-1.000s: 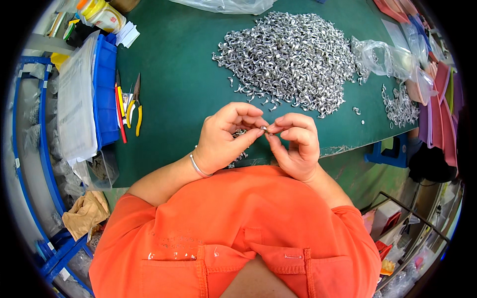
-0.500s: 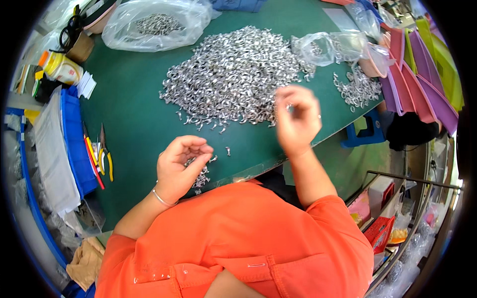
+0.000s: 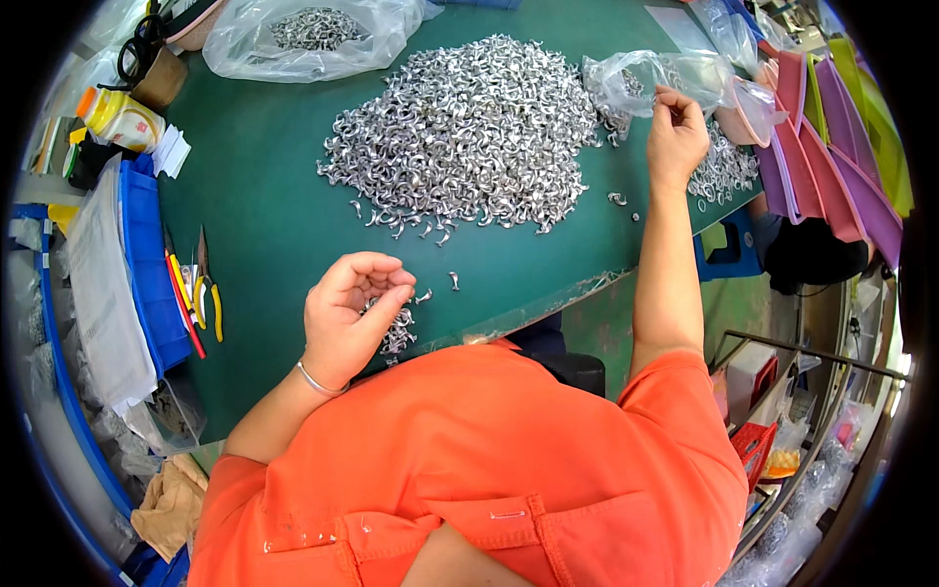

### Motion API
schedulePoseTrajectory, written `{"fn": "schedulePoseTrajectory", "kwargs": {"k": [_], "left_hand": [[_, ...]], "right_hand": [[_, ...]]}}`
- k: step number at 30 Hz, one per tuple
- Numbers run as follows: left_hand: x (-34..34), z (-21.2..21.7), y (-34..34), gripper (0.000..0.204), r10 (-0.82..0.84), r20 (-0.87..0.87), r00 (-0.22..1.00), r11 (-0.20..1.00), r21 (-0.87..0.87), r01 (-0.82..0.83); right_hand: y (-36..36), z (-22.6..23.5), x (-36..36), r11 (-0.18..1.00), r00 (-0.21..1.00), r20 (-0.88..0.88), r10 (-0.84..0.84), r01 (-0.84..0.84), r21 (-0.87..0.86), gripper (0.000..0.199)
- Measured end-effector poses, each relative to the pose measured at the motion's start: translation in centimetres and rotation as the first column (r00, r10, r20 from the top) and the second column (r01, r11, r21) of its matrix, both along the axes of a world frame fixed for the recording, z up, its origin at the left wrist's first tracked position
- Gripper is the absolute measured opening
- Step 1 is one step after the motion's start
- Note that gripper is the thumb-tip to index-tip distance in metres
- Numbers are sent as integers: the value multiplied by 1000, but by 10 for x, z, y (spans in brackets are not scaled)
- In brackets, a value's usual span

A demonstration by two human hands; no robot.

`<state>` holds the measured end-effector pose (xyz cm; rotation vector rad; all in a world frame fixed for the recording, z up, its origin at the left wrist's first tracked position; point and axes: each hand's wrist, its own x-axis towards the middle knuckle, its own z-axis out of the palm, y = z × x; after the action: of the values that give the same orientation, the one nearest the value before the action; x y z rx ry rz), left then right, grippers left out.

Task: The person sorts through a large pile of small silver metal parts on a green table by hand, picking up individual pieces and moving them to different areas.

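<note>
An orange short-sleeved shirt [image 3: 469, 470] with a buttoned chest pocket at 6 o'clock; a thin silver bangle [image 3: 318, 380] circles the left wrist; both forearms bare.

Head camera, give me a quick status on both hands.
Left hand curled over small metal clips at table edge. Right hand reaching to clear bag beside big clip pile. Nothing blocking.

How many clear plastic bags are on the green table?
2. One plastic bag with metal pieces lies at the far left; another bag is at the far right, by the right hand. More may be hidden.
</note>
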<state>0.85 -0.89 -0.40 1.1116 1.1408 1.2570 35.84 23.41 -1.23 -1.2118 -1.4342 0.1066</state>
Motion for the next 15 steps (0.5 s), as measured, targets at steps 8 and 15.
{"fn": "schedulePoseTrajectory", "kwargs": {"k": [8,15], "left_hand": [[1,0,0,26,21,19,1000,999,-38,-20],[5,1,6,26,-20,11,1000,1000,-16,20]], "right_hand": [[-11,11,9,998,999,-16,-30,30,52,5],[9,16,14,994,990,140,-5,-10,107,5]]}}
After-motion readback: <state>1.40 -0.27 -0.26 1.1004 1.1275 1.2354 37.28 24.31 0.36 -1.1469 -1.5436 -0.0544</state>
